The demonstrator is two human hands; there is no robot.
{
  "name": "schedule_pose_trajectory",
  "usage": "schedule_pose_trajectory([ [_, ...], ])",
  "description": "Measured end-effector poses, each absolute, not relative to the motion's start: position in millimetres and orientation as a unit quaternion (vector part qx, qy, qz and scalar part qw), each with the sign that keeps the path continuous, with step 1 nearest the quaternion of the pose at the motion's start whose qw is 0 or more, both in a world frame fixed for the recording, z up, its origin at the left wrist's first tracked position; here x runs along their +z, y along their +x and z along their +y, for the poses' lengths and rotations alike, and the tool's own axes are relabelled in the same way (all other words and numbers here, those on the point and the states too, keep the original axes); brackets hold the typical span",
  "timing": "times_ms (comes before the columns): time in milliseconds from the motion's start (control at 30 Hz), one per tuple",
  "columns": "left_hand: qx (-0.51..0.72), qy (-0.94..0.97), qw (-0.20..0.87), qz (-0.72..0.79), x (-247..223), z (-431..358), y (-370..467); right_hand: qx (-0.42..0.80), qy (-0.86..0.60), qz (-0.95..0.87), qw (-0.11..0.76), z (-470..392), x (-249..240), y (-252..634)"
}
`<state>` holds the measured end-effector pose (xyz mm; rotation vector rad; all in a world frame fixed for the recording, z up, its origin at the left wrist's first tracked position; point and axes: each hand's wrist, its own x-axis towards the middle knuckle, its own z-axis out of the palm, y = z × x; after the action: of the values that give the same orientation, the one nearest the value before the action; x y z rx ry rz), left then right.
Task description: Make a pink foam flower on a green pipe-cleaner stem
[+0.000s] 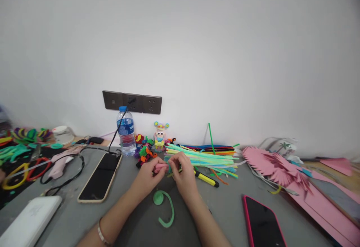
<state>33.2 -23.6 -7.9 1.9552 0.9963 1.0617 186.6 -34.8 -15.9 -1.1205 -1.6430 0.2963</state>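
My left hand is closed around a small pink fuzzy piece, which looks like coiled pipe cleaner. Close beside it, my right hand is pinched, and a bit of green pipe cleaner shows between the two hands. The fingers hide most of both pieces. Below the hands a light green pipe cleaner lies on the grey table, one end wound into a flat disc and the rest curved like a hook. A yellow and black utility knife rests just right of my right hand.
Behind the hands lie a bundle of coloured pipe cleaners, a small figurine and a water bottle. Phones lie left and right. A power bank, glue gun and folded pink paper lie further out.
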Motion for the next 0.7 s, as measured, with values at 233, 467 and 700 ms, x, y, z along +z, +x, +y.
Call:
schedule_pose_trajectory([
  [233, 0.413, 0.741, 0.352, 0.397, -4.4, -25.3, 34.1, 0.083, -0.462, -0.694, 0.546, -38.6, -13.9, 185.8],
  [467, 0.421, 0.734, 0.362, 0.391, -7.6, -24.8, 33.1, 0.078, -0.438, -0.701, 0.557, -39.9, -9.8, 184.4],
  [700, 0.461, 0.675, 0.417, 0.398, -16.6, -21.2, 36.1, 0.054, -0.426, -0.719, 0.546, -37.5, -10.7, 185.7],
])
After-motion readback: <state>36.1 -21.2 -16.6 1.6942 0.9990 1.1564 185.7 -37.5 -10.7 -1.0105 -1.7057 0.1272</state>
